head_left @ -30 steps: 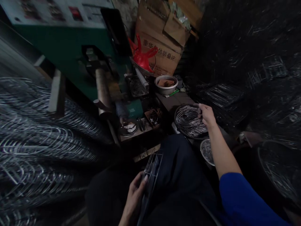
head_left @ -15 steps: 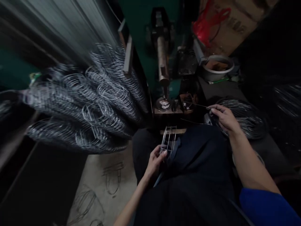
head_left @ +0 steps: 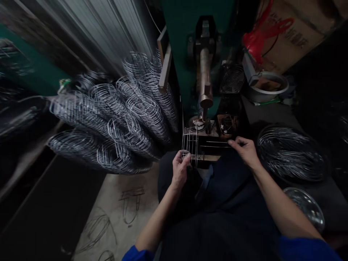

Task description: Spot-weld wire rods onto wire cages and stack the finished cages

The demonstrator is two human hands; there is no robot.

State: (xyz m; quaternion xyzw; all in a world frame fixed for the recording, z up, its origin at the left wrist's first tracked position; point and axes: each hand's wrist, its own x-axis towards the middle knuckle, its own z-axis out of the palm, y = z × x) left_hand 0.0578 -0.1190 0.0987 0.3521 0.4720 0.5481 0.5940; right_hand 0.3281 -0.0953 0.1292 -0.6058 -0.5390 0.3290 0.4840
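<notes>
Openwork frame of thin silvery wire (head_left: 191,141), boxlike, at dark-clothed knees (head_left: 231,174); left hand (head_left: 181,167) grips near end. Long axis runs away from body, far end toward green machine (head_left: 206,69). Right hand (head_left: 246,150) pinches thin straight metal rods (head_left: 217,142), pointing leftward. Room dim; floor (head_left: 116,214) pale grey, lower left.

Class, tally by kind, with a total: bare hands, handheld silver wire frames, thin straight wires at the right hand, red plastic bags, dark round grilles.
Bare hands (left hand, right hand): 2
Silver wire frame: 1
Thin straight wires: 2
Red plastic bag: 1
Dark round grille: 1
Total: 7
</notes>
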